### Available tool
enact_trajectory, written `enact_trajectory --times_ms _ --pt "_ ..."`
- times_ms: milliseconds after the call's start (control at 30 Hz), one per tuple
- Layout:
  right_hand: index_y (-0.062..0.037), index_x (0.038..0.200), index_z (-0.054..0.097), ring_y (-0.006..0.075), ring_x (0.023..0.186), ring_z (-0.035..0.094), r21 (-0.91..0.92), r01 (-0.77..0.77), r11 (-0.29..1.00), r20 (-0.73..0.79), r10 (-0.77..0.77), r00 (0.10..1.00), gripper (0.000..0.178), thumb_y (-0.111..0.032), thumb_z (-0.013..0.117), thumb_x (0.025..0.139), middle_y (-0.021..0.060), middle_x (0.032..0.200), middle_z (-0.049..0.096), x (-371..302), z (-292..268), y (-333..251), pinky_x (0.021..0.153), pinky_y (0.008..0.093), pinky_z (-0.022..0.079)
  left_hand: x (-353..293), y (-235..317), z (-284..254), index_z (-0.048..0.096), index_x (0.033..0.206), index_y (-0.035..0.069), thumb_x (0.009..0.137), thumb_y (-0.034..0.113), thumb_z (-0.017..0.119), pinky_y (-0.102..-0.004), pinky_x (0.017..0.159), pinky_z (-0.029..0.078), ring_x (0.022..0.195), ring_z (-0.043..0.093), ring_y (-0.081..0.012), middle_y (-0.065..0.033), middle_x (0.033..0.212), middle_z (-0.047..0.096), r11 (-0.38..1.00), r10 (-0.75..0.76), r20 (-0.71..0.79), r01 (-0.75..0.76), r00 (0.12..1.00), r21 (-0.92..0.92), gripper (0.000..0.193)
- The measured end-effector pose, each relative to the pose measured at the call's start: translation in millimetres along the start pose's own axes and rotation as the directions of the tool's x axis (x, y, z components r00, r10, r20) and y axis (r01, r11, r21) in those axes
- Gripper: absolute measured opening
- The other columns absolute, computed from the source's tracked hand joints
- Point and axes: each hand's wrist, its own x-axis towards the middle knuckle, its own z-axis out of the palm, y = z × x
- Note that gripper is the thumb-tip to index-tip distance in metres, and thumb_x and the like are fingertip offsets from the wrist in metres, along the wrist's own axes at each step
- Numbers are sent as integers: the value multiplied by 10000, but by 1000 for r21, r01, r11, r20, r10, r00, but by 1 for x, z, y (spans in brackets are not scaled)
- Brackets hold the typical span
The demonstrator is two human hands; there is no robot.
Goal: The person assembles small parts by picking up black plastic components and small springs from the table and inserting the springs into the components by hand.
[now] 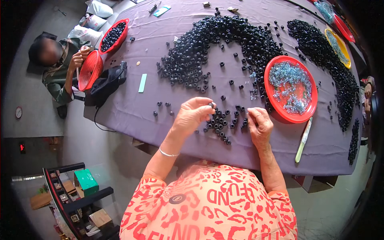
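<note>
My left hand [193, 116] pinches a small black rubber ring [211, 105] between thumb and fingertips, just above a small cluster of black rings [221, 124] on the purple tablecloth [132, 108]. My right hand [260, 126] rests on the cloth to the right of that cluster, fingers curled toward a few rings; whether it holds something small I cannot tell. A red bowl [276, 110] of small shiny metal pieces [290, 86] sits just beyond my right hand. A large heap of black rings [224, 40] lies further back.
Another person [60, 68] sits at the table's left end holding a red basket [90, 70], beside a red bowl of black rings [114, 36]. A second black heap [332, 64], yellow and red bowls [338, 46], a white-handled tool [304, 140] and a black bag [108, 82] also sit here.
</note>
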Motion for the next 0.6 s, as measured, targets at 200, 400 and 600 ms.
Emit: enact_trajectory --times_ms 200,400,600 --pt "-60 910 649 143 660 571 16 -61 998 20 61 998 198 39 685 743 59 853 584 0 -1 -1 569 256 465 -31 -21 -3 590 1117 22 856 25 614 -222 646 529 829 640 -146 -116 1017 647 952 -95 50 105 994 -288 262" --pt "-35 925 631 118 655 575 34 -69 997 40 68 997 193 52 658 754 50 859 595 3 -1 -5 591 245 476 -47 -33 -1 589 1107 19 845 23 619 -224 652 524 797 632 -139 -93 965 647 978 -74 49 82 996 -192 264" --pt "0 918 609 57 753 524 308 -266 914 228 201 953 187 111 629 770 21 881 579 -8 -5 -44 686 196 435 -56 -39 2 576 1110 22 838 29 618 -231 633 527 786 633 -134 -71 944 646 973 -138 8 137 990 -184 275"
